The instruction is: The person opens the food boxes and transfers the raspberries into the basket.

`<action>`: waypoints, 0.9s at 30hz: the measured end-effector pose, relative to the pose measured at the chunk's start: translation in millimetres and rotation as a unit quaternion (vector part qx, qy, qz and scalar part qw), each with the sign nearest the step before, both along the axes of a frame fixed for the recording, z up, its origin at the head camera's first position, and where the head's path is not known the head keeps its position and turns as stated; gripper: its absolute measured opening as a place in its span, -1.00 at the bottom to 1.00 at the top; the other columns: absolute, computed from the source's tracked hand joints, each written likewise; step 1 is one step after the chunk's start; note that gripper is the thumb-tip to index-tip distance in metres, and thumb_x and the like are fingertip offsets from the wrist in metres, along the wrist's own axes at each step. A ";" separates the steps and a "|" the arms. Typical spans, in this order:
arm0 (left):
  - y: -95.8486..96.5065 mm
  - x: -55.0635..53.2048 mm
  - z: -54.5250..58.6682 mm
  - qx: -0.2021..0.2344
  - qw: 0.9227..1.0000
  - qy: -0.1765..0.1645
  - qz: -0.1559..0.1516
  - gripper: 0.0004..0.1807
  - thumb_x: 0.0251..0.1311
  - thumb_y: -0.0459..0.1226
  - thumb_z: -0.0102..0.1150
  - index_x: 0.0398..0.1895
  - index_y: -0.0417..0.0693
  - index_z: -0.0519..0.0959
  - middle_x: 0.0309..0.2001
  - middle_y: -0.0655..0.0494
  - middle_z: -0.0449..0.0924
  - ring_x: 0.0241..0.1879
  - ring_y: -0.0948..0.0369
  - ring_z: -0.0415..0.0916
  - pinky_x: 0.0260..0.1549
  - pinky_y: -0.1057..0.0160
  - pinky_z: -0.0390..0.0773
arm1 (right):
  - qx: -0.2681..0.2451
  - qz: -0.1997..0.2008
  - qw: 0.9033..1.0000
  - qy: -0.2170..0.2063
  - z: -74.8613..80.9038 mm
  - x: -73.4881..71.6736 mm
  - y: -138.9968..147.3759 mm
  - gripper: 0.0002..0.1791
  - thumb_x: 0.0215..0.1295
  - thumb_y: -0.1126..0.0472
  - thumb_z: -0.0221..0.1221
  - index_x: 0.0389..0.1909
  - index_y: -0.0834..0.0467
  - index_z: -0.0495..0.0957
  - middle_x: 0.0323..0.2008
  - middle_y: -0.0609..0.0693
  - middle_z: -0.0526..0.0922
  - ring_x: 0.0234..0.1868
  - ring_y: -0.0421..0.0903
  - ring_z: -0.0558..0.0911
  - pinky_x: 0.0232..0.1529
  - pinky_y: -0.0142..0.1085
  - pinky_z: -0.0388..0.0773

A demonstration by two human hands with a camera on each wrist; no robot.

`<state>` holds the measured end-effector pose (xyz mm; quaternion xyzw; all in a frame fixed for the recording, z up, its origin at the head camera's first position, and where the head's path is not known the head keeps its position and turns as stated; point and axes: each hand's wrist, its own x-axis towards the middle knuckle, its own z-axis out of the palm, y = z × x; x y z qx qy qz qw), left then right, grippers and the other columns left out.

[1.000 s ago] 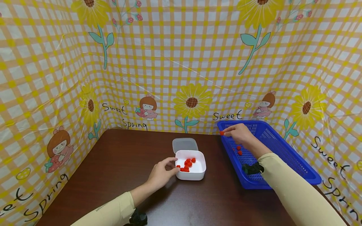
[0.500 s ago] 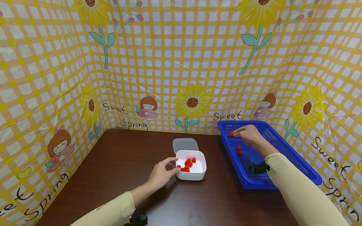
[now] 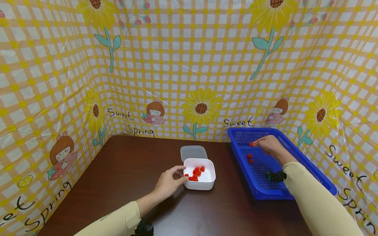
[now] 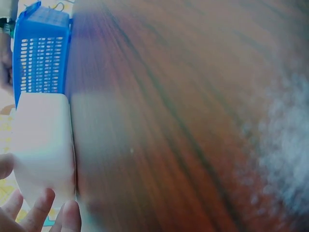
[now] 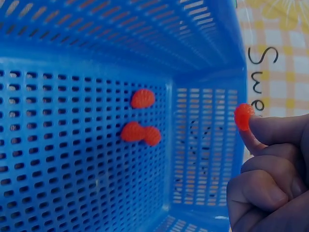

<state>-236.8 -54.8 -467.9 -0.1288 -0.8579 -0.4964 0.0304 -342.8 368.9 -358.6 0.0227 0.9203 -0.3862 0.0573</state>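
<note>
My right hand (image 3: 268, 145) is over the far part of the blue basket (image 3: 252, 183), pinching a red raspberry (image 5: 244, 117) between thumb and forefinger, the other fingers curled in. Three more raspberries (image 5: 143, 98) lie on the basket floor in the right wrist view; two of them touch. At the table's middle, my left hand (image 3: 169, 180) holds the white box (image 3: 199, 186) by its left side, thumb near the front corner and fingers towards the back. Several raspberries (image 3: 198, 173) lie inside that box. The left wrist view shows fingertips (image 4: 46, 198) against its outer wall.
A translucent lid (image 3: 193, 152) lies on the dark wooden table (image 3: 133, 157) just behind the box. The basket stands to the right, near the cloth wall (image 3: 165, 75) with its checks and sunflowers, which encloses the back and sides.
My right hand has moved right and slightly down, from the basket's left rim to over its inside, still pinching the raspberry. My left hand and the box have stayed put.
</note>
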 end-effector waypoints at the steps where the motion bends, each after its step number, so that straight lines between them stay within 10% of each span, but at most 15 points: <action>1: 0.1 1.1 -0.5 -0.001 1.000 -0.001 0.000 -0.55 0.20 -0.10 0.39 0.16 0.05 0.62 -0.27 0.25 0.65 -0.25 0.24 0.54 -0.35 0.27 0.45 | 0.001 -0.002 1.000 -0.006 -2.0 0.2 1.5 -0.61 0.41 0.33 0.08 0.14 0.50 0.53 -0.27 0.16 0.73 -0.77 -0.28 0.16 -0.68 -0.32 0.22; 27: 1.9 -0.8 0.5 -0.003 1.000 0.000 0.003 -0.54 0.20 -0.13 0.39 0.17 0.03 0.61 -0.26 0.23 0.66 -0.26 0.23 0.54 -0.34 0.25 0.46 | -0.002 0.032 0.999 -0.003 5.2 7.1 -10.9 -0.55 0.42 0.21 0.14 0.18 0.45 0.52 -0.46 -0.06 0.69 -0.79 -0.29 0.12 -0.70 -0.33 0.21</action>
